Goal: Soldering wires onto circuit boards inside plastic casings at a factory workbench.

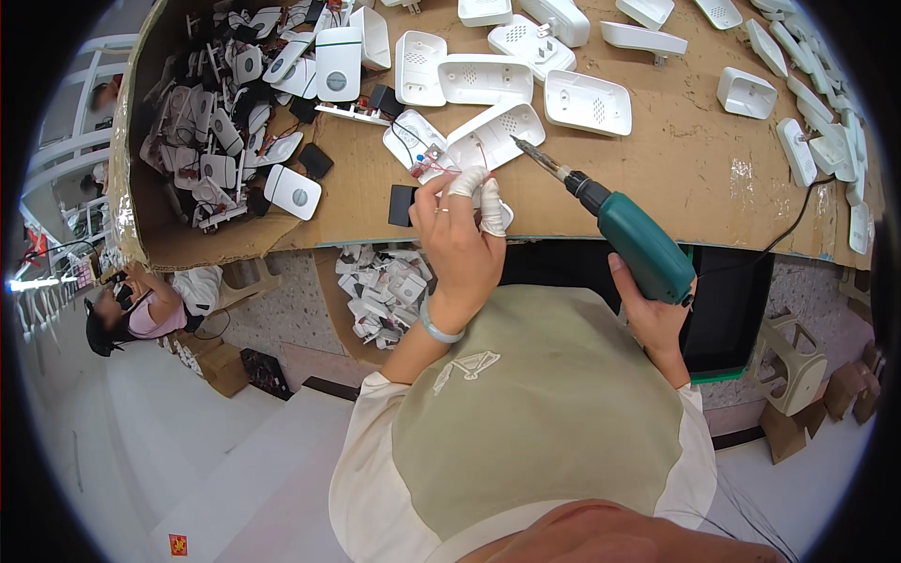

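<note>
Open white plastic shell (500, 134) slants up-right, just beyond the nearer left hand (460, 235), closed at thin red wires (439, 170); right hand (655, 322) grips green soldering iron (646, 246).

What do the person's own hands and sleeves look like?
The left hand has white wraps on two digits, what looks like a thin ring, and a pale bangle at the wrist. The right hand shows no wraps or jewellery, though its fingers are partly hidden. Both sleeves are loose and cream-coloured.
</note>
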`<state>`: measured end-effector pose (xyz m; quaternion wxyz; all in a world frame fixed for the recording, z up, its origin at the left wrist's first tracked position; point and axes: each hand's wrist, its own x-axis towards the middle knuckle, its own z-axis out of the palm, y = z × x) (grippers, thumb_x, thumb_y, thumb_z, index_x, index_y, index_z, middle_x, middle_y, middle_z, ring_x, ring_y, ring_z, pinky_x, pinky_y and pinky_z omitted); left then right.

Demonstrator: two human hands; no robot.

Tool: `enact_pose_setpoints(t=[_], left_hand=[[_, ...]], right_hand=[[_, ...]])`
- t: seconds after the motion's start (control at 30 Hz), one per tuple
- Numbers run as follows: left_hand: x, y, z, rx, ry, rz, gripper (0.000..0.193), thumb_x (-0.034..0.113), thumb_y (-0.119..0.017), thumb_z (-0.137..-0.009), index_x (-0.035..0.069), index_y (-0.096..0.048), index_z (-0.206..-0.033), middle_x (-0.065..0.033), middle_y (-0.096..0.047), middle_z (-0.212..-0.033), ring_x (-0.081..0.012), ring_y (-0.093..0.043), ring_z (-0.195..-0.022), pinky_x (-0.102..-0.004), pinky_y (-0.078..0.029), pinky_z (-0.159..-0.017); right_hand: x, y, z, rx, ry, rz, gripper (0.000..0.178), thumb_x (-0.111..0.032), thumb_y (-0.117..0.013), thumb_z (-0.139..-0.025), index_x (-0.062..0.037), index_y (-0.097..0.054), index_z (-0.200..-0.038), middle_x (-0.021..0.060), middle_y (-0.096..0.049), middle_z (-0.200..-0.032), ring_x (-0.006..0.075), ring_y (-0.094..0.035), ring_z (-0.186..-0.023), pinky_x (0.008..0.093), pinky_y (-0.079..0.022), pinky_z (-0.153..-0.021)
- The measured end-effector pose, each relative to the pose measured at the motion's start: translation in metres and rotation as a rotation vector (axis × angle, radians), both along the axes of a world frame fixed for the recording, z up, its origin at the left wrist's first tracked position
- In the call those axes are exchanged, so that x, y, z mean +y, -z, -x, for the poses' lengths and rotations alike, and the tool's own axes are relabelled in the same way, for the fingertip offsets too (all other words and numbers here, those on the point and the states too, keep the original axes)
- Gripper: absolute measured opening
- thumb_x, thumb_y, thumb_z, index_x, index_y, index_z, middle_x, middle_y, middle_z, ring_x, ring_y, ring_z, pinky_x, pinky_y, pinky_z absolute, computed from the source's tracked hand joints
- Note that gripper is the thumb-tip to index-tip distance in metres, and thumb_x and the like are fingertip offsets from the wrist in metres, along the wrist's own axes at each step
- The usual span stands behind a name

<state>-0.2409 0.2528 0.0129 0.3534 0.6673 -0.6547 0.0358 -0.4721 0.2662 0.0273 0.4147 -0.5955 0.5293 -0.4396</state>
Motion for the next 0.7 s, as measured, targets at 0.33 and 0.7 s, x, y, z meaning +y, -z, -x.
enact_pose_setpoints(t=[0.33, 0.7], left_hand=[[-0.012, 0.005, -0.008, -0.043, -0.117, -0.012, 0.024, 0.01, -0.075, -0.088, 0.004, -0.072, -0.111, -0.0054, -0.071, -0.091, -0.0255, -0.061, -0.088, -0.0385, -0.036, -0.082], [-0.017, -0.002, -0.005, -0.351, -0.176, -0.076, 0.016, 0.014, -0.076, -0.075, 0.004, -0.071, -0.087, -0.0097, -0.066, -0.096, -0.0309, -0.055, -0.098, -0.0454, -0.032, -0.086]], right_hand=[[-0.004, 0.003, -0.005, -0.022, -0.025, 0.038, 0.019, 0.003, -0.079, -0.081, 0.0029, -0.07, -0.097, 0.0117, -0.069, -0.088, 0.0214, -0.065, -0.075, 0.0294, -0.051, -0.071], [-0.013, 0.011, -0.01, -0.024, -0.103, 0.06, 0.021, 0.006, -0.078, -0.08, 0.0034, -0.068, -0.098, 0.0131, -0.068, -0.088, 0.0239, -0.065, -0.074, 0.0311, -0.051, -0.069]])
